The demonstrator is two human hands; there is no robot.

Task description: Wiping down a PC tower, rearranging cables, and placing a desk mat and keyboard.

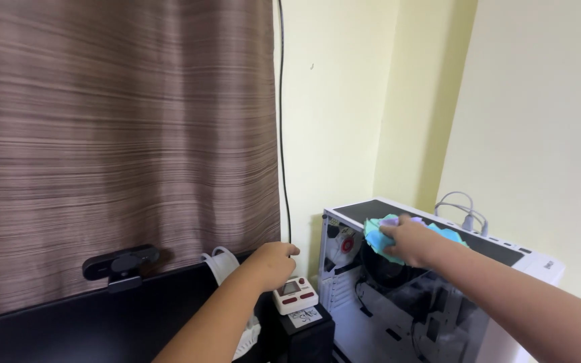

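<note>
Soft cloth [384, 235], glossy white case [506, 316]

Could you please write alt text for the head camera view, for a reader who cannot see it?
A person's right hand presses a crumpled light-blue cloth onto the top of a white computer tower case. The left hand, loosely closed, hovers above a small white timer with red buttons, beside a black monitor carrying a webcam.

Curtain [115, 134] at the back left, webcam [120, 263] on top of the monitor [82, 323] below it, small timer [294, 294] right of the monitor, computer case [438, 296] further right, cloth [379, 238] on the case top, cables [464, 210] behind.
</note>
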